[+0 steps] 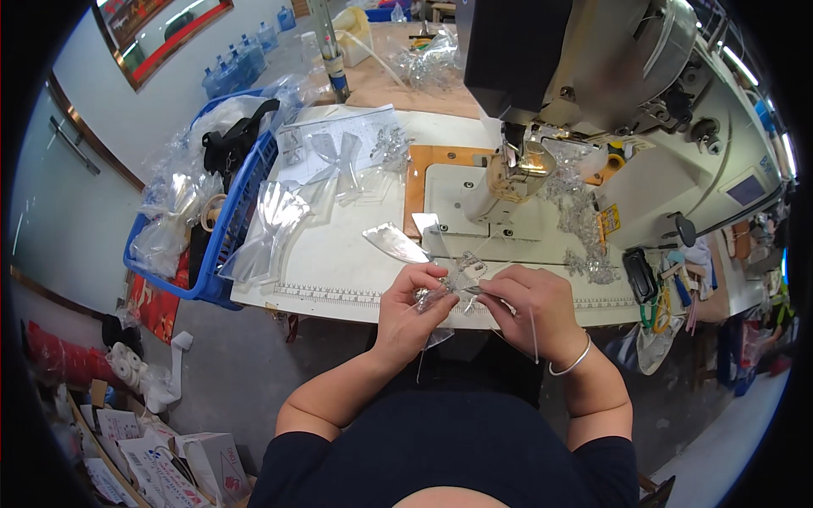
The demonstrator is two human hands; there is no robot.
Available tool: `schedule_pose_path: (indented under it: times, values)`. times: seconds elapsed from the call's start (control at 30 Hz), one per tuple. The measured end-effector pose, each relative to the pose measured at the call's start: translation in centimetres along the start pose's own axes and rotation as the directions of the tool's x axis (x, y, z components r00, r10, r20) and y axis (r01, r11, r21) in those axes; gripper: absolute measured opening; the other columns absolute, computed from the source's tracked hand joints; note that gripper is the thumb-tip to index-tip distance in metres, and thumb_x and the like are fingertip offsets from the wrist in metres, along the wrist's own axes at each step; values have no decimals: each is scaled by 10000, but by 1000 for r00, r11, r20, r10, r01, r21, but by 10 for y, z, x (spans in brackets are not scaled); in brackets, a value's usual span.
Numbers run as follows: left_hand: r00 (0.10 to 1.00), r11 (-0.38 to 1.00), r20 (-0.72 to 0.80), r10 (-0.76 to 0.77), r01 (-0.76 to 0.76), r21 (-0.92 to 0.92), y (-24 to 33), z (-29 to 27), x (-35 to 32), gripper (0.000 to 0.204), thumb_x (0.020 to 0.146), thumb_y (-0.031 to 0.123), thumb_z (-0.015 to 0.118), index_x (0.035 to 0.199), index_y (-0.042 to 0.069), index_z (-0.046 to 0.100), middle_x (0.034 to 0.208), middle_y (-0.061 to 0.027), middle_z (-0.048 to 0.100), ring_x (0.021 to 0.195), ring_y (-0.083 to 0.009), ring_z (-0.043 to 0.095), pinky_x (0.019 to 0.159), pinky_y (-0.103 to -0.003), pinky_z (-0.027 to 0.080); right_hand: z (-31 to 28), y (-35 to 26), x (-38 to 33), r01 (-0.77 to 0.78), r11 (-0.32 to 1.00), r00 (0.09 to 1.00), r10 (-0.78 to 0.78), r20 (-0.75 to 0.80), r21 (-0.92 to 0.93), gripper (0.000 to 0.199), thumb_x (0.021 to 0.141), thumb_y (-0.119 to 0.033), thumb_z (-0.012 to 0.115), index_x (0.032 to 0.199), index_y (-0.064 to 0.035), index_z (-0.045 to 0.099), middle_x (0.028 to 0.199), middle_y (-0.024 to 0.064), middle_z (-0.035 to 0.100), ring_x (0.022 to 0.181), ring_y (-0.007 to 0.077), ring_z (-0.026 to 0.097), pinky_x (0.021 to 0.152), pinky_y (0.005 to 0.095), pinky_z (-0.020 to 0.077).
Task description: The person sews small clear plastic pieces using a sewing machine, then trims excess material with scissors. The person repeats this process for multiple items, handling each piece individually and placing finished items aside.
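Observation:
Close to the table's front edge, my left hand (406,309) pinches the gathered middle of a clear plastic bow (396,244). Its shiny, pointed ends spread out beyond my fingers. My right hand (542,309) is closed at the bow's right side, thumb and finger pressed together on something small and silvery that I cannot make out. A thin white strip (534,337) hangs from below that hand. Between both hands lies a small sparkling silver piece (471,266), partly hidden. Two more clear bows, one nearer (275,222) and one farther (337,165), rest on the left.
An industrial sewing machine (610,76) stands over the table just beyond my hands. Loose silvery pieces (584,207) are heaped at its right. A printed sheet (292,140) lies back left. Beside the table is a blue basket (241,212) of plastic and straps. Scissors (614,161) lie right.

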State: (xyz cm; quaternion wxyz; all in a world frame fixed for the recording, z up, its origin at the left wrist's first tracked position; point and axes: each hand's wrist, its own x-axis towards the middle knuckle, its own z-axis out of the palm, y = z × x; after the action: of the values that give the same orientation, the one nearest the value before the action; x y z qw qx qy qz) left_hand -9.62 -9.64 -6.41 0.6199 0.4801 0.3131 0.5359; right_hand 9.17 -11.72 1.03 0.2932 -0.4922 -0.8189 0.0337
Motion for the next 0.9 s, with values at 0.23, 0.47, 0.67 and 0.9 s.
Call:
schedule_pose_path:
  times: [0.23, 0.47, 0.67, 0.9]
  values:
    - [995, 982, -59, -83, 71, -176, -2, -4, 3, 224, 805, -6, 673, 951, 51, 512, 1176, -102, 514, 997, -131, 532, 854, -268, 449, -9, 35, -15, -268, 961, 945, 275, -177, 64, 192, 735, -38, 725, 910, -52, 650, 820, 65, 628, 632, 224, 608, 560, 305, 484]
    - [991, 966, -14, -131, 125, -227, -8, 4, 8, 279, 842, 15, 634, 1059, 44, 460, 1173, -110, 516, 989, -151, 552, 849, -278, 472, 11, -5, -21, -71, 982, 926, 130, -354, 176, 322, 725, 38, 713, 1032, -46, 660, 929, 97, 571, 792, 239, 563, 601, 313, 472]
    - [990, 936, 14, -140, 137, -325, -6, 9, 5, 287, 878, 2, 575, 1124, 35, 432, 1134, -105, 516, 974, -149, 562, 849, -297, 504, 43, 4, -16, -43, 986, 940, 95, -329, 161, 323, 711, -40, 746, 1024, -58, 668, 890, 75, 578, 755, 241, 537, 620, 323, 443]
    - [987, 927, 94, -129, 154, -343, -4, 7, 6, 286, 884, -17, 551, 1137, 33, 428, 1115, -102, 515, 979, -154, 568, 870, -312, 509, 44, 3, -11, -47, 952, 937, 147, -316, 303, 267, 713, -28, 739, 972, -58, 680, 840, 81, 594, 740, 236, 571, 620, 316, 470]
